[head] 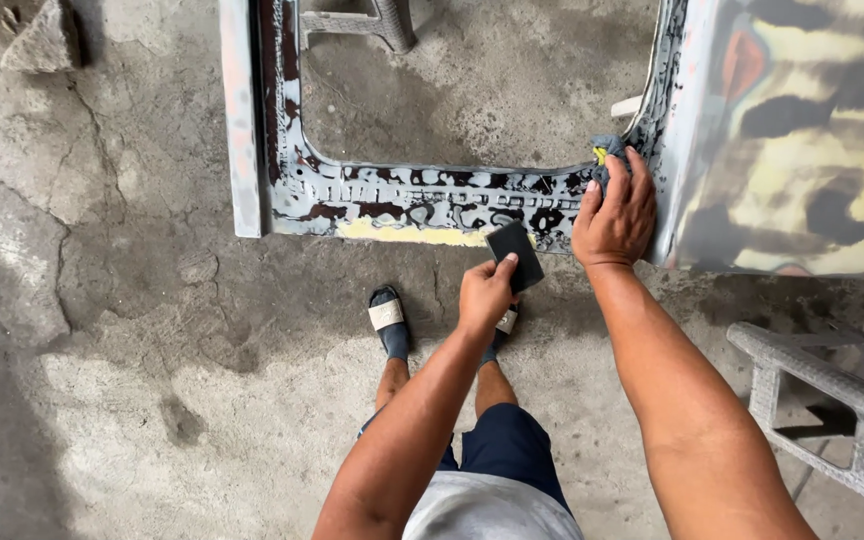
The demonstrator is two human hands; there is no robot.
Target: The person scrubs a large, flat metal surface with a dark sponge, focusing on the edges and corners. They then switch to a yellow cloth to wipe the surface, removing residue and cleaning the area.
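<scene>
Far left of the car door frame (392,200): a rock (44,40) on the cracked concrete floor (132,330). Below the frame's lower rail: two feet in grey sandals (388,322). Just under that rail: left hand (485,295), fingers (502,268) pinched on a dark flat sanding block (513,255), thumb over its lower edge, block jutting up past the fingertips toward the rail. At the frame's lower right corner: right hand (614,215), fingers pressed flat over a grey cloth with a yellow patch (604,152), cloth showing only above the fingertips. Right of the frame: a patchy yellow and grey panel (802,140). Lower right of the frame: a grey stool (832,400).
</scene>
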